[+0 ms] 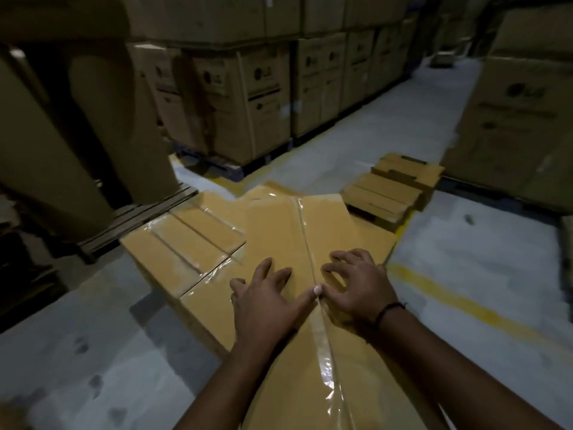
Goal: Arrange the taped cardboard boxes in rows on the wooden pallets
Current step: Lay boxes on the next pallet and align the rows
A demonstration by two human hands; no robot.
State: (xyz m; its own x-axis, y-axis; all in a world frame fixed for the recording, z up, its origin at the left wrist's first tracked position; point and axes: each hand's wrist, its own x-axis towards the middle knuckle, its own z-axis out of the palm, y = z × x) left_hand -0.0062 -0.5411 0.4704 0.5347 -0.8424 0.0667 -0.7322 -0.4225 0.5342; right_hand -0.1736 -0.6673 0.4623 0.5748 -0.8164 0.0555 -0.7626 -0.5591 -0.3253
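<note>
The taped cardboard box [279,231] is pressed by left hand [266,302] and right hand [356,287], fingers spread, nothing grasped; second taped box [186,243] laid touching its left side.

left hand [266,301]: palm down, fingers spread and mostly straight, pointing away from the body
right hand [356,285]: palm down too, fingers splayed but arched a bit
thumbs [305,297]: tips touching right between the two hands
left forearm [223,383]: bare, stretched out from bottom centre
right forearm [465,367]: bare, stretched out from the bottom right
right wrist: thin dark band [389,311] round it
</note>
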